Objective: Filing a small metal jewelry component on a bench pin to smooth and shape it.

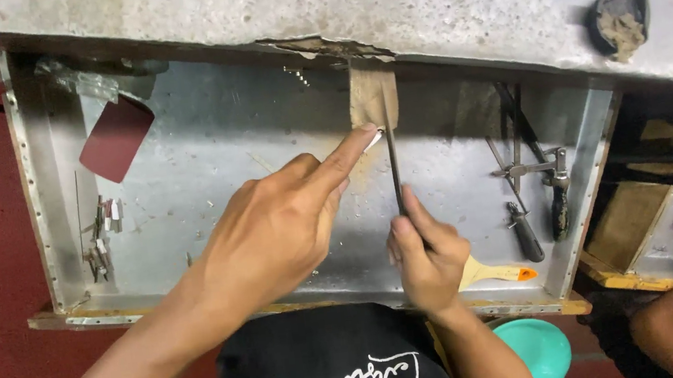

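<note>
Evenly lit from above, fairly bright. Deep shadow under the worktop (434,9) edge, darkening the metal tray (204,136) top. Soft sheen on tray floor. Slight motion blur; edges bowed by wide lens.

We note a shallow metal tray (204,136) mounted under the edge of the counter (451,7), whose pale surface is worn and pitted. On the counter lies a dark rag (619,17). In the tray, at its left, lie a sheet of dark red sandpaper (115,138) and a cluster of small metal pieces (102,241). At its right lie several dark-handled tools (534,183) and a wooden-handled brush (494,272).
</note>
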